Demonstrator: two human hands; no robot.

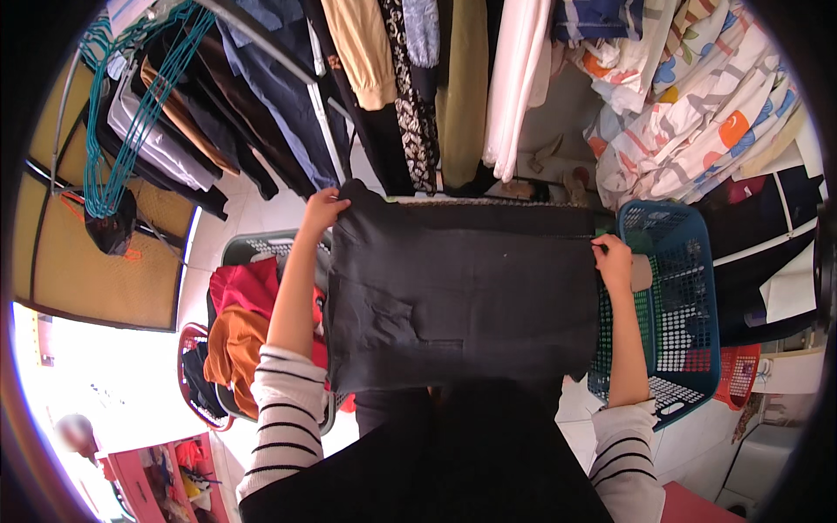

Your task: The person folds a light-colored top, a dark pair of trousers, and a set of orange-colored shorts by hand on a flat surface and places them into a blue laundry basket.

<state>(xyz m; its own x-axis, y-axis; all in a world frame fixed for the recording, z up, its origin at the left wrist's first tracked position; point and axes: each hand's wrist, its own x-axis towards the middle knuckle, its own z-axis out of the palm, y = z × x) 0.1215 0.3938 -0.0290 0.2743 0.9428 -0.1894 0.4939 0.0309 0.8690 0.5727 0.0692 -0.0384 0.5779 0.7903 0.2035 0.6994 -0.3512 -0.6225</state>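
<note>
A dark grey garment [471, 294] is stretched out flat in front of me, with a seam and creases showing on its surface. My left hand [325, 210] pinches its upper left corner between thumb and fingers. At the upper right edge my right hand [613, 258] grips the cloth. The garment hangs between the two hands and hides part of what lies below it. What kind of garment it is, I cannot tell for certain.
Clothes [373, 65] hang ahead, with teal hangers [118, 144] at the left. A basket heaped with clothes [239, 327] stands left, a blue plastic basket [706, 294] right. Patterned cloth [706, 118] hangs at upper right. A person [75, 435] is at far lower left near a pink cabinet [134, 477].
</note>
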